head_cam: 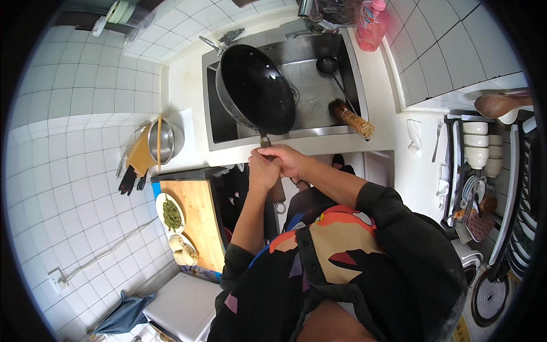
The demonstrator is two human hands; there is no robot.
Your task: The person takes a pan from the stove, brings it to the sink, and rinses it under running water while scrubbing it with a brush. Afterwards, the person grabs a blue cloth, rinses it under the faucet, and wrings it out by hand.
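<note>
Both of my hands grip the brown handle of a black wok [256,89], which is tilted over the left part of a stainless steel sink [314,92]. My left hand [266,169] and my right hand [288,160] meet and overlap on the handle [277,192], whose end with a metal ring sticks out below them. A black ladle [327,65] lies in the sink, its long handle running down towards a bamboo wok brush [352,120]. The brush has its dark bristles over the basin and its bound end on the front rim.
A wooden board [194,213] holds a plate of green vegetables [172,213] and a plate of buns [181,250]. A metal pot [164,141] and knife block [140,154] stand left, a pink soap bottle [371,28] behind right, and a bowl rack [475,145] at right.
</note>
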